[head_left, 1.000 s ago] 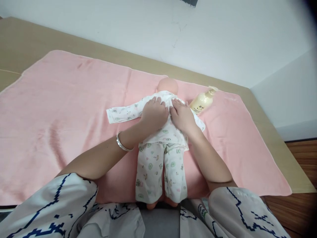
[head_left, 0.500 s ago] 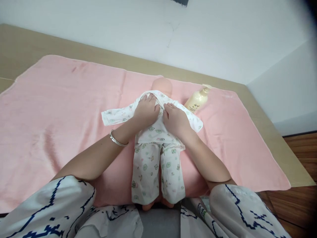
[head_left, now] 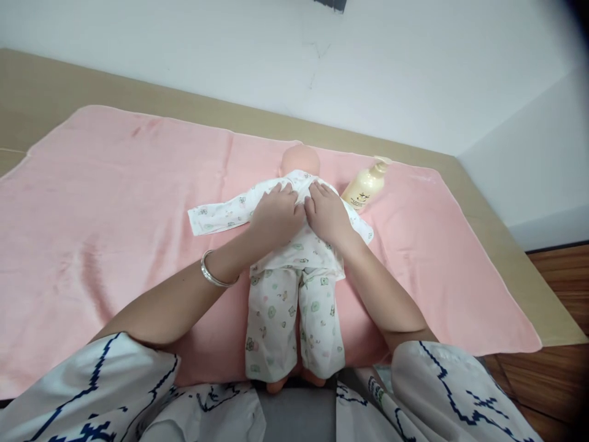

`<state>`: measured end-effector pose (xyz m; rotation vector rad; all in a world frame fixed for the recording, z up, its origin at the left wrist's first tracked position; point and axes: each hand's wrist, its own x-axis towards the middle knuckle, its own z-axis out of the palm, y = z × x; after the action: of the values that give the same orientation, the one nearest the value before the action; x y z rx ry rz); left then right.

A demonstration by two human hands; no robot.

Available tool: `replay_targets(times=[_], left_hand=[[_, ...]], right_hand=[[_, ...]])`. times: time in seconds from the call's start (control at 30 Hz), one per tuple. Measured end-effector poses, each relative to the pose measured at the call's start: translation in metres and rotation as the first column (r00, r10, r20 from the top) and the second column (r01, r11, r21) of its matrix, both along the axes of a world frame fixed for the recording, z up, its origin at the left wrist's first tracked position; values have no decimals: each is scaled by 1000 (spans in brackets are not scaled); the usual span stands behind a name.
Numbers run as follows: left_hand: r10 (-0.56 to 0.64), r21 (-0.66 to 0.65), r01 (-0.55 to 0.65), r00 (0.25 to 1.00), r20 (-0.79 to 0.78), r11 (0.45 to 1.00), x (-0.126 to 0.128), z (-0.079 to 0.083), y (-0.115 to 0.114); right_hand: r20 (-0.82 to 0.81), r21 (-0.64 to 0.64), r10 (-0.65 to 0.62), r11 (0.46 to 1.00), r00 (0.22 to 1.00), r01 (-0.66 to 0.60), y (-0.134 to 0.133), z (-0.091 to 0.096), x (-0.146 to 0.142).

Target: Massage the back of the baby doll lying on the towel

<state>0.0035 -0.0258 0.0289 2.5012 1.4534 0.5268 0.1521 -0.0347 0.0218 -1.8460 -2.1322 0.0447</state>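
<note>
A baby doll [head_left: 300, 161] lies stretched out with its bald head away from me and its feet at the near edge. No face shows on it. It wears a white printed top [head_left: 301, 253] and matching trousers [head_left: 271, 325]. My left hand [head_left: 277, 215] rests on the upper part of the top, left of its middle, fingers laid forward. Beside it, my right hand [head_left: 326, 212] lies on the right half of the top, fingers also stretched forward. The thumbs are close together. Both hands cover the chest-level cloth beneath them.
A cream pump bottle [head_left: 365, 187] lies tilted by the doll's right-hand sleeve. Under everything is a pink blanket [head_left: 138, 184] on a wooden-toned table [head_left: 524, 288]. A white wall [head_left: 184, 49] rises behind, and wooden flooring [head_left: 561, 282] shows at right.
The raised, folded cloth near the doll's neck now lies flatter, and more of the head shows. Both hands have shifted slightly; the fingers now lie on the cloth below the neckline.
</note>
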Motion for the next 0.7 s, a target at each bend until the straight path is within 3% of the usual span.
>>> replay_targets(times=[0.17, 0.3, 0.47, 0.7], left_hand=[[82, 66, -89, 992, 100, 994, 2, -22, 18], [95, 113, -114, 982, 165, 987, 5, -34, 16], [105, 117, -129, 976, 190, 985, 5, -35, 16], [106, 146, -134, 977, 188, 980, 4, -35, 17]], right_hand=[[62, -1, -68, 998, 996, 68, -18, 13, -14], [-28, 31, -56, 998, 998, 57, -7, 5, -5], [-136, 1, -61, 998, 989, 62, 10, -16, 3], [-146, -18, -54, 998, 988, 52, 10, -15, 2]])
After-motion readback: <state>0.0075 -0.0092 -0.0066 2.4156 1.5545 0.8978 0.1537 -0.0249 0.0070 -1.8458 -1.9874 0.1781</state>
